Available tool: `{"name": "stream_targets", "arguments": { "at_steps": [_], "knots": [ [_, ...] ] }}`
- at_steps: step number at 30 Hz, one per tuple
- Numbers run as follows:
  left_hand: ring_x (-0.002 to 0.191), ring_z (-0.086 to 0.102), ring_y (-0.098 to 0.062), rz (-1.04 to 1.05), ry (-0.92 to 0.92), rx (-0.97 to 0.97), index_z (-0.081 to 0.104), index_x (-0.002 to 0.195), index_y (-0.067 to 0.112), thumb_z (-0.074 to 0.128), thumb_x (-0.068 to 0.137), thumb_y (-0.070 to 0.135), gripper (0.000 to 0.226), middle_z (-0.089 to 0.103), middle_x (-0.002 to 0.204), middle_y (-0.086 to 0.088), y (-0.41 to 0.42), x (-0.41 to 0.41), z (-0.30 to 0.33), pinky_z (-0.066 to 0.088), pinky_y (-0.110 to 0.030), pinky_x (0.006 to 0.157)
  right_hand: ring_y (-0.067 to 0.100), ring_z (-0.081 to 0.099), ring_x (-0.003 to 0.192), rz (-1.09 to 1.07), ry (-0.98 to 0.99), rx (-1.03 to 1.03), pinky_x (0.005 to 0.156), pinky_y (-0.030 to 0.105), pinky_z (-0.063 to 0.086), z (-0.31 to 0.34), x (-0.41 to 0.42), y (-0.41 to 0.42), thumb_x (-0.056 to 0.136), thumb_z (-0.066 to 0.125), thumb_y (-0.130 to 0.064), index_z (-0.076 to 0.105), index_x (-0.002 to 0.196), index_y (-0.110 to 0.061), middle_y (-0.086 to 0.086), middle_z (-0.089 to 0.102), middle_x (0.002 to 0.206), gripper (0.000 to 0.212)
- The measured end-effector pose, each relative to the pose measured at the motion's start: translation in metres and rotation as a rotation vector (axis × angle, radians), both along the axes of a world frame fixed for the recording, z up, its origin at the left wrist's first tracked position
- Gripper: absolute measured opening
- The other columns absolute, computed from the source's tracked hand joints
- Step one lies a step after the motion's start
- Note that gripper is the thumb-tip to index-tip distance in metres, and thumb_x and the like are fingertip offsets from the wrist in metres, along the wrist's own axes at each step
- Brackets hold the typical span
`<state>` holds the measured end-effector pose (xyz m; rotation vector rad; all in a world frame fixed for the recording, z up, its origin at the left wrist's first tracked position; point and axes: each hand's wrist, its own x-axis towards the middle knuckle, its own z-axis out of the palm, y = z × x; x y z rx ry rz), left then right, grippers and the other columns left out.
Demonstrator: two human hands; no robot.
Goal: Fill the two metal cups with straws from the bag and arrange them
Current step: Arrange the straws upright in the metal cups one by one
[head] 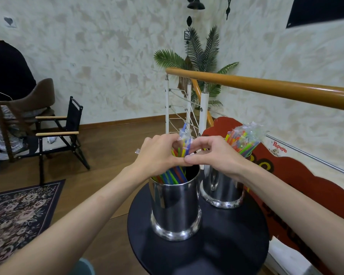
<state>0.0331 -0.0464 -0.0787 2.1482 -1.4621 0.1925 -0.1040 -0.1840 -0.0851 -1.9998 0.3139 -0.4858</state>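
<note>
Straws gathered above the near cup, both hands busy.

Left hand (pixel 157 153) and right hand (pixel 213 155) met thumb to thumb, fingers curled round a clear-wrapped bundle of straws (pixel 184 144), probably to steady it upright over the near metal cup (pixel 175 203) while loose straws (pixel 172 177) leaned inside. Far metal cup (pixel 220 189) just beside on the round black worktop (pixel 197 251), its bagged straws (pixel 241 139) upright, likely parked for later.

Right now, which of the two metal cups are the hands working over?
The nearer cup, on the left. Both hands pinch its wrapped straws just above its rim; the farther right cup and its bundle stand untouched.
</note>
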Motion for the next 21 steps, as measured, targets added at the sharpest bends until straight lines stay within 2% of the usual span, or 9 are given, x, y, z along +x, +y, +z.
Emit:
{"name": "stream_targets", "arguments": {
  "at_steps": [2, 4, 6, 10, 12, 14, 16, 19, 21],
  "knots": [
    [0.088, 0.063, -0.013, -0.018, 0.016, -0.022, 0.065, 0.091, 0.029, 0.075, 0.071, 0.068, 0.045, 0.069, 0.092, 0.012, 0.000, 0.002, -0.001, 0.048, -0.041, 0.082, 0.017, 0.075, 0.086, -0.010, -0.040, 0.037, 0.084, 0.026, 0.059, -0.001, 0.000, -0.001, 0.086, 0.080, -0.010, 0.074, 0.100, -0.006, 0.010, 0.075, 0.098, 0.016],
    [0.091, 0.065, -0.014, -0.037, 0.026, -0.029, 0.070, 0.096, 0.028, 0.074, 0.075, 0.065, 0.042, 0.071, 0.093, 0.010, 0.000, 0.003, -0.001, 0.050, -0.045, 0.086, 0.011, 0.073, 0.075, -0.054, -0.084, 0.020, 0.068, 0.021, 0.058, -0.002, 0.000, 0.000, 0.087, 0.078, -0.008, 0.073, 0.099, 0.000, 0.009, 0.074, 0.089, 0.015],
    [0.092, 0.065, -0.015, -0.049, 0.036, -0.029, 0.070, 0.098, 0.026, 0.073, 0.080, 0.058, 0.036, 0.071, 0.094, 0.009, 0.000, 0.005, -0.001, 0.050, -0.047, 0.087, 0.005, 0.071, 0.073, -0.092, -0.112, -0.083, 0.061, 0.015, 0.051, -0.002, 0.000, 0.000, 0.087, 0.078, -0.012, 0.075, 0.097, -0.006, 0.003, 0.077, 0.086, 0.012],
    [0.083, 0.065, -0.018, -0.096, 0.085, -0.090, 0.066, 0.088, 0.022, 0.074, 0.086, 0.041, 0.021, 0.070, 0.085, 0.005, 0.003, 0.011, -0.001, 0.055, -0.047, 0.077, 0.004, 0.073, 0.081, -0.144, -0.155, -0.222, 0.073, 0.019, 0.054, -0.003, 0.000, -0.002, 0.087, 0.079, -0.018, 0.074, 0.093, -0.023, -0.005, 0.078, 0.084, 0.009],
    [0.079, 0.064, -0.017, -0.107, 0.074, -0.109, 0.060, 0.082, 0.025, 0.073, 0.086, 0.037, 0.018, 0.068, 0.082, 0.003, 0.005, 0.010, 0.002, 0.055, -0.045, 0.072, 0.005, 0.073, 0.077, -0.178, -0.174, -0.270, 0.073, 0.022, 0.056, -0.004, 0.001, -0.001, 0.087, 0.079, -0.019, 0.068, 0.099, -0.020, -0.004, 0.077, 0.079, 0.016],
    [0.073, 0.062, -0.016, -0.126, 0.042, -0.136, 0.053, 0.080, 0.029, 0.072, 0.084, 0.033, 0.020, 0.065, 0.076, 0.006, 0.005, 0.008, 0.005, 0.053, -0.042, 0.067, 0.005, 0.072, 0.073, -0.206, -0.207, -0.342, 0.069, 0.020, 0.056, -0.006, 0.002, 0.002, 0.088, 0.079, -0.018, 0.056, 0.101, -0.016, -0.003, 0.076, 0.076, 0.026],
    [0.064, 0.060, -0.014, -0.136, 0.007, -0.178, 0.048, 0.081, 0.030, 0.070, 0.083, 0.030, 0.022, 0.060, 0.070, 0.010, 0.006, 0.007, 0.009, 0.049, -0.038, 0.061, 0.004, 0.068, 0.074, -0.210, -0.226, -0.537, 0.069, 0.020, 0.055, -0.009, 0.002, 0.002, 0.092, 0.074, -0.017, 0.049, 0.098, -0.019, -0.006, 0.072, 0.079, 0.026],
    [0.061, 0.061, -0.021, -0.114, -0.038, -0.226, 0.047, 0.093, 0.028, 0.067, 0.084, 0.024, 0.022, 0.066, 0.070, 0.000, 0.010, 0.007, 0.013, 0.050, -0.042, 0.059, 0.004, 0.065, 0.080, -0.131, -0.227, -0.750, 0.073, 0.025, 0.053, -0.015, 0.002, -0.002, 0.098, 0.066, -0.013, 0.062, 0.101, -0.016, -0.006, 0.070, 0.089, 0.006],
    [0.069, 0.063, -0.025, -0.096, -0.109, -0.230, 0.049, 0.102, 0.028, 0.066, 0.086, 0.024, 0.023, 0.070, 0.077, -0.004, 0.016, 0.007, 0.016, 0.050, -0.042, 0.064, 0.000, 0.064, 0.089, -0.084, -0.215, -0.811, 0.080, 0.016, 0.051, -0.019, 0.001, -0.005, 0.101, 0.061, -0.013, 0.071, 0.108, -0.014, -0.004, 0.074, 0.100, 0.012]
  ]
}}
